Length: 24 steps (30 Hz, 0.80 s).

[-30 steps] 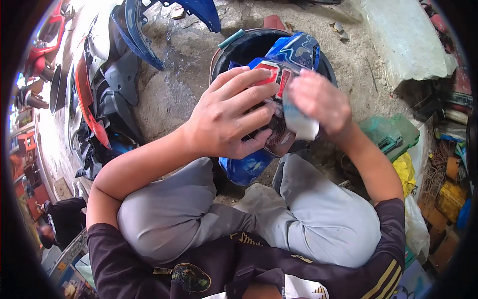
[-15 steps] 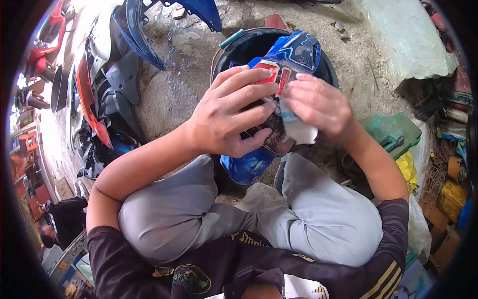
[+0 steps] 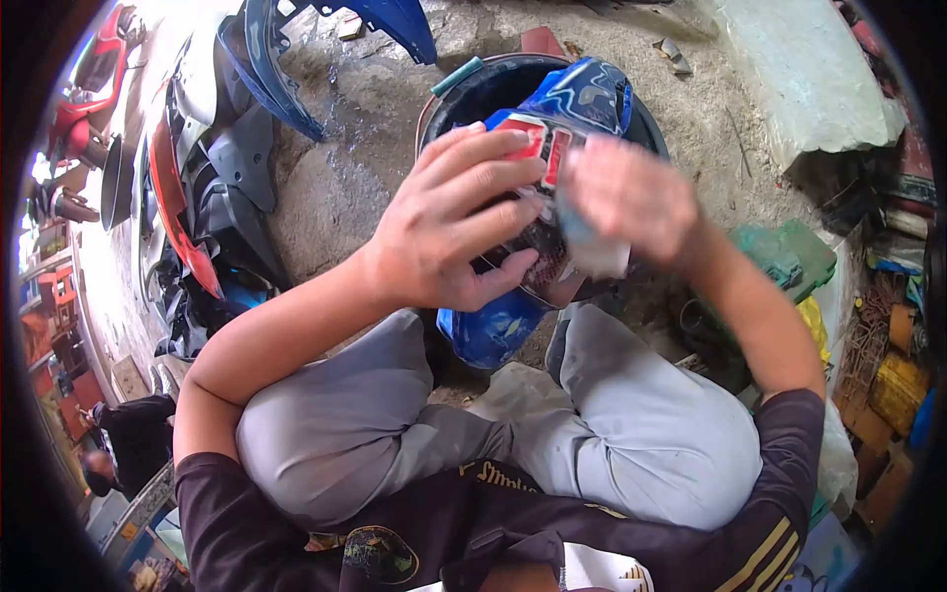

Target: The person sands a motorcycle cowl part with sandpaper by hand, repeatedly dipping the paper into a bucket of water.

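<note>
Over a black bucket lies a blue plastic panel with red and white stickers; its lower end shows below the hands. My left hand is spread across the panel, fingers on the red sticker, thumb lower down, gripping it. My right hand, blurred by motion, holds a pale sheet against the panel's right side. The sheet hangs below the fingers, its far part hidden under them.
A curved blue panel lies at the upper left, beside black and red panels. A green case stands at the right, below a pale block. Another person is at the far lower left.
My right hand has shifted slightly up and is more blurred, the pale sheet moving with it. The right elbow has swung outward a little. My left hand is almost unmoved on the panel.
</note>
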{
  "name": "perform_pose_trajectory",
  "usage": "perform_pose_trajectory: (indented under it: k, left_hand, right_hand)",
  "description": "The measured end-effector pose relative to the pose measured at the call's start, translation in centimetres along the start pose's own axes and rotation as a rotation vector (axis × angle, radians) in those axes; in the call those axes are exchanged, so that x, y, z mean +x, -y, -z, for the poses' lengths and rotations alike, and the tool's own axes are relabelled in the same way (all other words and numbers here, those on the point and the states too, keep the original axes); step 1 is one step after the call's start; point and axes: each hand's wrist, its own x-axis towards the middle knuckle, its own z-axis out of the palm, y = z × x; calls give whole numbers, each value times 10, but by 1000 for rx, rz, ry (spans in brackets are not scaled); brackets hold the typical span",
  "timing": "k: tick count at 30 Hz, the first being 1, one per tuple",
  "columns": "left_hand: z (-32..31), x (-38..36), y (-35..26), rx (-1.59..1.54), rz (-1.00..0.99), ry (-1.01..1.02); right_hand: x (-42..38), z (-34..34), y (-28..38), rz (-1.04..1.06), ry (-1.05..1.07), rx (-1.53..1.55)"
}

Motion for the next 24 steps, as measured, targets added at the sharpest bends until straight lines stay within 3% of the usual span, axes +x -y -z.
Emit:
perform_pose_trajectory:
  k: [2, 7, 10, 14, 17, 21, 24]
  left_hand:
    - [-1, -2, -1, -13, -2, 2]
    - [1, -4, 0, -27, 2, 31]
    - [2, 0, 3, -22, -18, 47]
    - [0, -2, 2, -38, -20, 41]
    - [-3, 4, 4, -58, -19, 8]
    - [-5, -9, 2, -67, 7, -15]
    - [-2, 2, 7, -69, 4, -29]
  right_hand:
    - [6, 9, -23, -83, -4, -38]
    - [9, 11, 3, 91, 72, -11]
    - [15, 11, -16, -20, 19, 1]
    - [9, 6, -4, 86, 11, -28]
    - [14, 15, -27, -20, 26, -27]
    - [3, -1, 3, 146, 14, 44]
    - [10, 7, -37, -19, -8, -69]
